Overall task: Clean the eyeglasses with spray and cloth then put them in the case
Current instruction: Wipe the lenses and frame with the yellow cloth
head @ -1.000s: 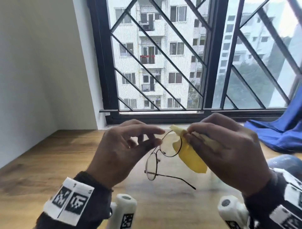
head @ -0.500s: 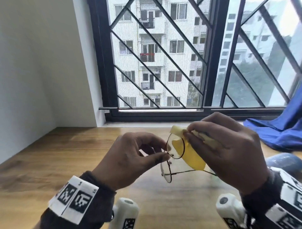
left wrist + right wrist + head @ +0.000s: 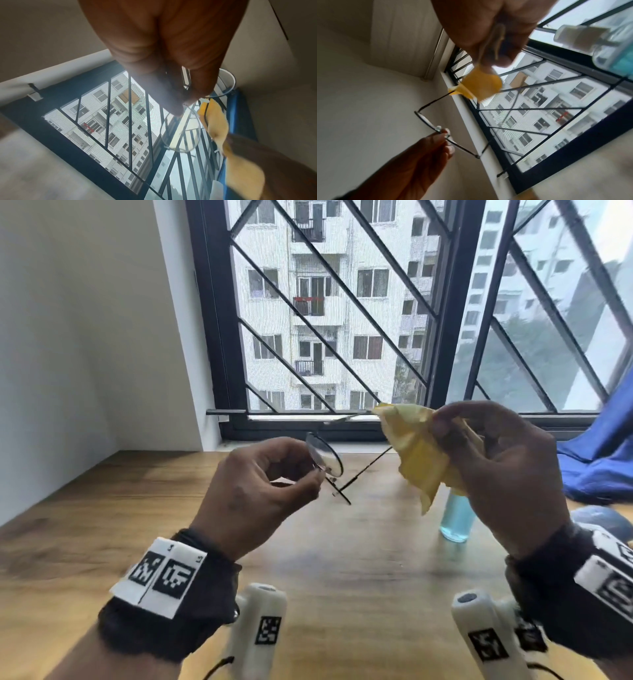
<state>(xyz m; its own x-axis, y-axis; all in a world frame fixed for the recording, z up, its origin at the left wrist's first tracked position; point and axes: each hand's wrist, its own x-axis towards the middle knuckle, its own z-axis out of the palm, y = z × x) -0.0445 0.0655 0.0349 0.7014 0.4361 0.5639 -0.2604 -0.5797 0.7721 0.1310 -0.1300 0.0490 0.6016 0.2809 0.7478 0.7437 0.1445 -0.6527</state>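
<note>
Above a wooden table [image 3: 102, 542] set against a black-barred window [image 3: 342, 337], a person holds a pair of thin, dark wire-rimmed eyeglasses with round clear lenses [image 3: 325, 458] in the air. The left hand [image 3: 260, 491] pinches the frame at the bridge between thumb and curled forefinger, as the right wrist view shows, where the glasses [image 3: 436, 128] appear edge-on with both slim temple arms unfolded. From the left wrist, one round lens [image 3: 181, 129] hangs just below the fingertips, the window bars visible through it. The right hand [image 3: 496, 474] is clamped on a soft, crumpled yellow cleaning cloth [image 3: 418, 453], its fingers and thumb squeezing the fabric. The end of one temple arm runs into the folds of the cloth [image 3: 479, 85], so the cloth wraps the tip of that arm while the lenses stay clear of it. Both hands are raised and apart, joined only by the glasses. Below the right hand, a small clear spray bottle of pale blue liquid [image 3: 457, 518] stands upright on the table. A rumpled blue fabric [image 3: 599, 467] lies at the far right by the window.
</note>
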